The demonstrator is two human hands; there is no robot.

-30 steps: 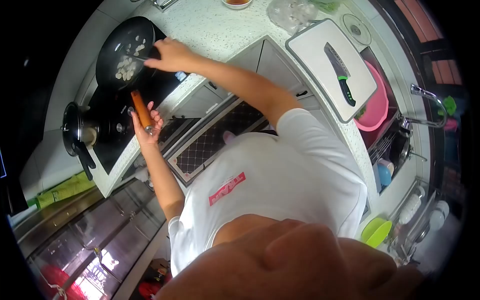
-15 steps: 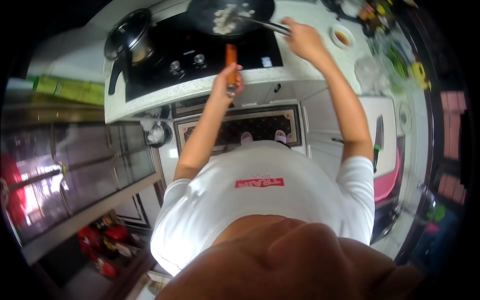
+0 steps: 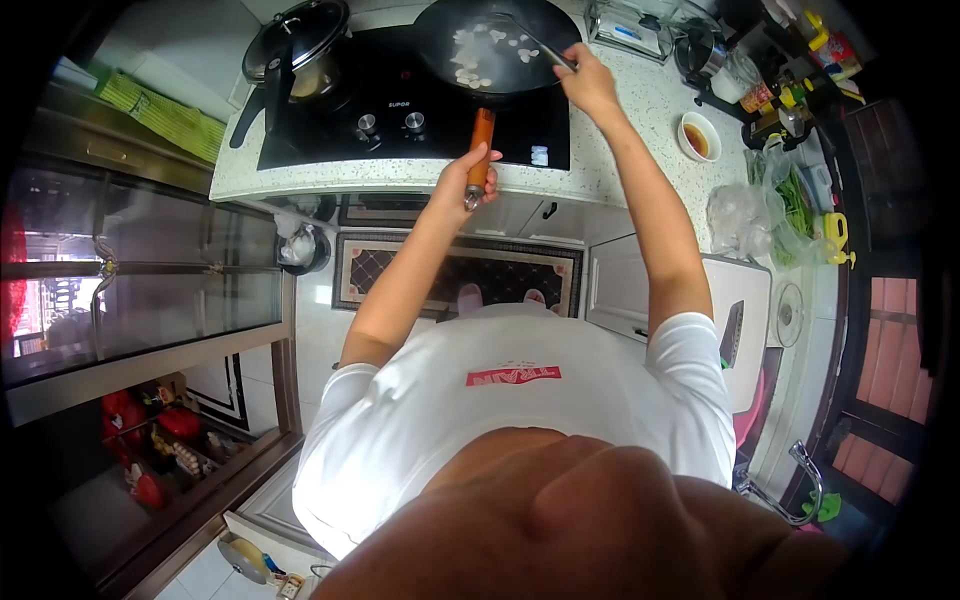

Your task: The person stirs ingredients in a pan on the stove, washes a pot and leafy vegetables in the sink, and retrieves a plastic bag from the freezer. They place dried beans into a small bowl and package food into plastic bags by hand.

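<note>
Head view: stirring looks to be in hand at the wok (image 3: 440,50)!
Pale slices (image 3: 467,77) inside; left hand (image 3: 467,176) gripping its handle (image 3: 482,137), right hand (image 3: 590,85) at its edge clasping a utensil (image 3: 550,50); the next move seemingly calls for a steady wok.

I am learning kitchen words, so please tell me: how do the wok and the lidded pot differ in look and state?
The wok is uncovered, with pale slices inside; the lidded pot is covered. The wok's handle is orange-brown, while the lidded pot's handle is black. The left hand grips the wok by its handle, but no hand touches the lidded pot. Both stand on the black cooktop.
</note>
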